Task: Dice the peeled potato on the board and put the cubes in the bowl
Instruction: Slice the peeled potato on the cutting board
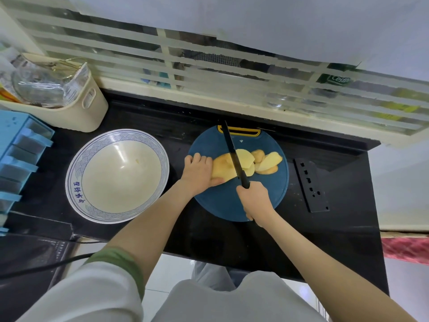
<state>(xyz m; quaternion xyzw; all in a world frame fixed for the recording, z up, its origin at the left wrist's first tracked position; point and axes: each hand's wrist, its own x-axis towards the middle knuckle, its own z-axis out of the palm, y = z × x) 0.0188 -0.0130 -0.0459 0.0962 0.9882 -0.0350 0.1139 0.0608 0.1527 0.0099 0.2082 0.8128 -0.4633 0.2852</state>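
A black surface [343, 228] is seen below a slatted window, with a white bowl [117, 175] left of a round blue board [220, 205]. The potato [222, 169], pale yellow and partly sliced, is laid on the board. It is pinned by the left hand [197, 170], while a black knife [233, 154] is gripped by the right hand [255, 201], blade across the potato.

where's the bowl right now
The wide white bowl with a blue-patterned rim sits on the black counter, left of the round blue cutting board, beside the left hand.
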